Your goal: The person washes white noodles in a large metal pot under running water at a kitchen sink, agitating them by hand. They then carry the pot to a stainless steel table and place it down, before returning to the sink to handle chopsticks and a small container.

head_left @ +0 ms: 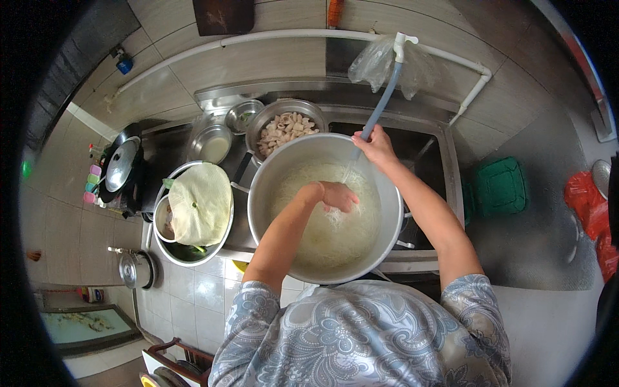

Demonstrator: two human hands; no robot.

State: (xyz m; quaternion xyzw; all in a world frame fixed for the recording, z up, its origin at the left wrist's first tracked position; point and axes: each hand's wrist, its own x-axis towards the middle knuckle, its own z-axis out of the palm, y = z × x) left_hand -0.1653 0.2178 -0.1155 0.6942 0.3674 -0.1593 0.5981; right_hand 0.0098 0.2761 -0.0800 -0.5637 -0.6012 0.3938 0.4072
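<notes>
Stainless steel forms the long counter (453,187), with a rectangular sink sunk into its right half. Against it, in front of the person, stands a big, round, silver-grey metal pot (387,219), filled with cloudy water and a mass of thin, whitish strands (322,238). Left of the pot is a wide, round metal basin (175,250), partly covered by a pale cream, textured cloth (201,206). To the right of the counter sits a dark green plastic crate (501,187). Behind the pot, slightly left, a round steel pan (322,118) with a black handle holds pale, chunky pieces (287,129). A flexible grey-blue hose (383,97) slopes down from a white plastic tap (402,42) on the wall pipe, its lower end over the pot. A shallow steel bowl (196,151) of milky liquid stands left of the pan.

The right hand (376,148) is curled closely around the hose above the pot's far rim. The left hand (336,196) is inside the pot, loosely bent, its fingertips down among the strands; whether it grasps any cannot be told. The strands lie mostly under water, some lifted near the left fingers.
</notes>
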